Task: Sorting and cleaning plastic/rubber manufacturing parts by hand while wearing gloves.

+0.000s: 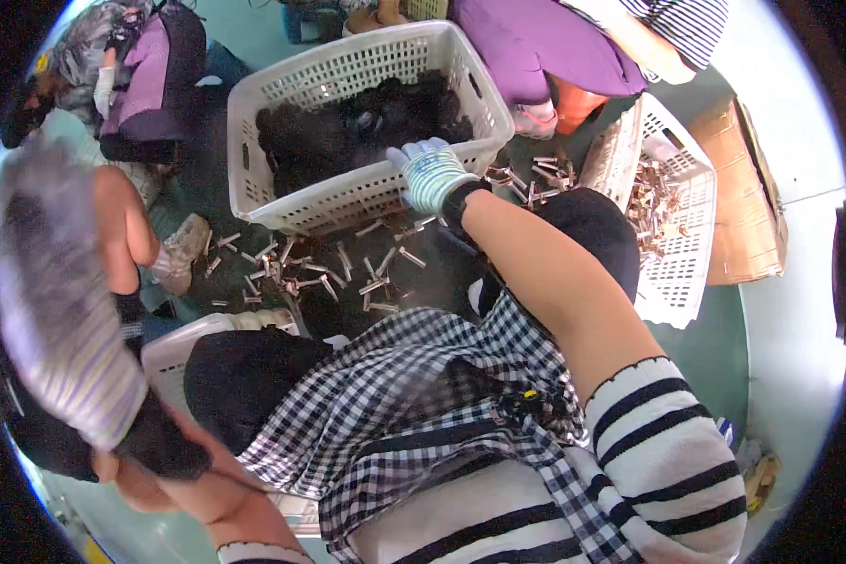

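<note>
My right hand, in a pale striped work glove with a black cuff, grips the near rim of a large white plastic basket. Its fingers lie over the edge and the thumb is on the outer side. Inside the basket is a heap of dark, fluffy-looking material, whose kind I cannot make out. My left hand, also gloved, is raised at the far left, close up and smeared by motion. Its fingers are too blurred to read, and nothing held in it can be made out.
Small shiny metal pieces lie scattered on the floor before my knees. At right, a tilted white basket holds more of them, beside a cardboard box. People sit close by: one in purple trousers, another in a purple top.
</note>
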Available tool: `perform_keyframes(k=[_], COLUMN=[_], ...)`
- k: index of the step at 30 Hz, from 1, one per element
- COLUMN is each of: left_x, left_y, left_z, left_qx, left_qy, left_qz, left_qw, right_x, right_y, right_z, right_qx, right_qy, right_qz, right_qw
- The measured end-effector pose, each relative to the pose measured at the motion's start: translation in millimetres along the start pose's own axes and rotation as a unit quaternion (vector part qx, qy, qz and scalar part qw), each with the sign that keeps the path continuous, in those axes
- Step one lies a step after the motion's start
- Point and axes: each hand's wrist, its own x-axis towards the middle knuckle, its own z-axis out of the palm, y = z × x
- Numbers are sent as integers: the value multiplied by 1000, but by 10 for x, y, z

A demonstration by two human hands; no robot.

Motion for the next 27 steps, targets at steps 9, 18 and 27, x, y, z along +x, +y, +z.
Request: perform_keyframes(k=[9, 18, 27], left_x=[218, 527, 463], left_y=[-1216, -1506, -1402], left_z=[171, 29, 209], left_qx=[-50, -7, 387], left_qy=[-206, -256, -277], left_qz=[-41, 0, 266], left_qw=[976, 967, 838], right_x=[-125, -246, -1526], right_y=[-8, -123, 321], right_z=[-92, -196, -2120], right_qx=[-14, 18, 263], right_qy=[33, 44, 336], right_qz=[7, 42, -137], right_qw=[999, 998, 894])
